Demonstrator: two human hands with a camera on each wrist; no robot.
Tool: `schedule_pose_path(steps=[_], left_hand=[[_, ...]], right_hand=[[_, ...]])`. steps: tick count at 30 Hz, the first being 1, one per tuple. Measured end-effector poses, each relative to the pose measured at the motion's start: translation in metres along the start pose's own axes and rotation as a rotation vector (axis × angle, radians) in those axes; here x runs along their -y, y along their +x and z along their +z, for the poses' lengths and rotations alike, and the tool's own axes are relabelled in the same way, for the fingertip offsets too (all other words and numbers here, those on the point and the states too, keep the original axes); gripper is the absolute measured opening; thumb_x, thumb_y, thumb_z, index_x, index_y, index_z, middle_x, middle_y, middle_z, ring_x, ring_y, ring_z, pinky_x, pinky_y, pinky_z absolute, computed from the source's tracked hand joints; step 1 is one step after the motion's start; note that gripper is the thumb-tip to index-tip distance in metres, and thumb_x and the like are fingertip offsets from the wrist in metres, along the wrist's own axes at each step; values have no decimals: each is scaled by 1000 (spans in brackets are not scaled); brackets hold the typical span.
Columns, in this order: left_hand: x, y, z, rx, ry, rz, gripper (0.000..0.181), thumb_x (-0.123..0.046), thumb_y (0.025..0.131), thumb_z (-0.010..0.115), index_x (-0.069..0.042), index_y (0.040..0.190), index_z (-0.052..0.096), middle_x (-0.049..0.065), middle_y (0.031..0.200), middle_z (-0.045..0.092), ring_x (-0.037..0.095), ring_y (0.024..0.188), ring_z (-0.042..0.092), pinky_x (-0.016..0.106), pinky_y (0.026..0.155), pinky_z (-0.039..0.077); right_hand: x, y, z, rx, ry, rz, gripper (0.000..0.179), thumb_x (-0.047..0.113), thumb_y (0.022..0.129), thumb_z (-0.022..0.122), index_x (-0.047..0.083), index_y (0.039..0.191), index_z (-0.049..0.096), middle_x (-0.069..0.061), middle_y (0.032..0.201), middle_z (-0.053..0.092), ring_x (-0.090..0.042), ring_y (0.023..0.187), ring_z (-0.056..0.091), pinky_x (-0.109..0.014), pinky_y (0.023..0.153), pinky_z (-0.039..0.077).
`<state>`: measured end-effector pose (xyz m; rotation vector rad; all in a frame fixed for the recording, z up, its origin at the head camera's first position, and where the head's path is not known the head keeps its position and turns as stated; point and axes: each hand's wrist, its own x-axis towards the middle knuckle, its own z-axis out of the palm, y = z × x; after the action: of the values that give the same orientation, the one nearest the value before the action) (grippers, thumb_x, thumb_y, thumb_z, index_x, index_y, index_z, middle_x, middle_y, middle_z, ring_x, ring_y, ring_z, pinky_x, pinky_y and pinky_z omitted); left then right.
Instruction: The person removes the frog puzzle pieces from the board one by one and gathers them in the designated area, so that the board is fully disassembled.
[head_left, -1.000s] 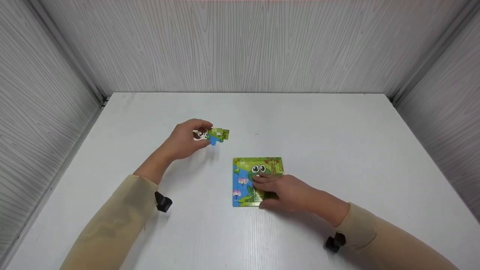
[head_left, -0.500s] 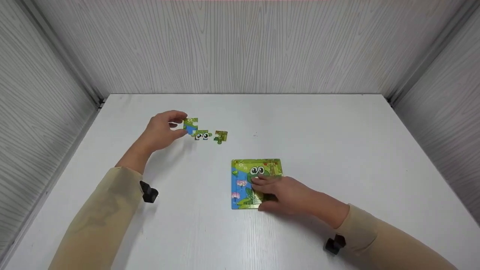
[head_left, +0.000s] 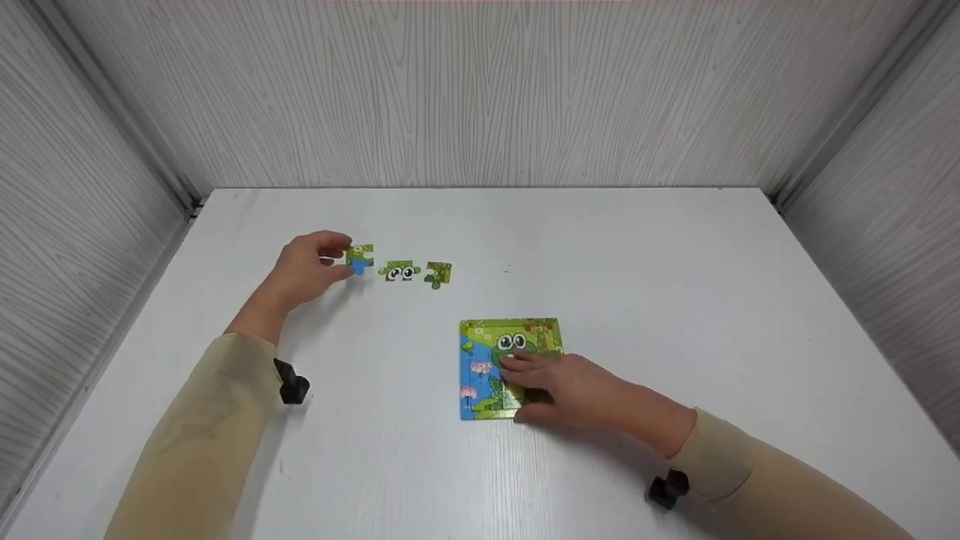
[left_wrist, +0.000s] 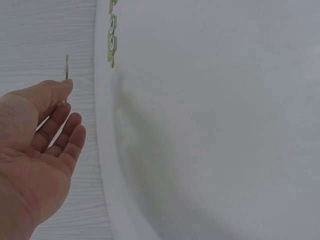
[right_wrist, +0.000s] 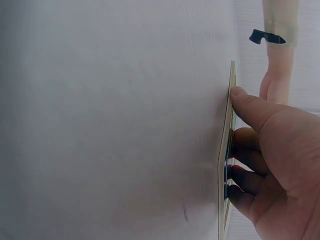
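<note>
At the far left of the table, my left hand (head_left: 302, 268) pinches a green and blue jigsaw piece (head_left: 360, 256) between thumb and fingers. The left wrist view shows this piece (left_wrist: 67, 66) edge-on, standing up from the fingertips. To its right lie a piece with two cartoon eyes (head_left: 400, 271) and a green piece (head_left: 438, 274) with a knob at the bottom. My right hand (head_left: 574, 390) rests its fingers on a square frog puzzle (head_left: 480, 352) near the middle of the table, covering its lower right part. In the right wrist view the thumb touches the puzzle's edge (right_wrist: 226, 130).
The white table (head_left: 660, 285) is bounded by pale wood-grain panels at the back (head_left: 480, 97) and on both sides. A black camera mount sits on each sleeve cuff, one on the left (head_left: 291, 382) and one on the right (head_left: 667, 489).
My left hand has moved left with the green and blue piece, from over the other two pieces to their left. Those two now lie uncovered on the table. My right hand has stayed on the puzzle.
</note>
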<state>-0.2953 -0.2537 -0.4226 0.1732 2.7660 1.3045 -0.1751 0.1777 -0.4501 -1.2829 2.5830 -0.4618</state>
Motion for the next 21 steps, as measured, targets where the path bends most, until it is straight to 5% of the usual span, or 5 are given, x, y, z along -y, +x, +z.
schedule_pose_path(steps=[21], left_hand=[[29, 2, 7, 17, -12, -77, 51, -9, 103, 66, -1, 151, 53, 20, 150, 54, 38, 139, 49, 53, 118, 38]], right_hand=[[0, -1, 0, -5, 0, -9, 67, 43, 102, 72, 8, 155, 53, -5, 164, 45, -28, 152, 40, -50, 117, 40]])
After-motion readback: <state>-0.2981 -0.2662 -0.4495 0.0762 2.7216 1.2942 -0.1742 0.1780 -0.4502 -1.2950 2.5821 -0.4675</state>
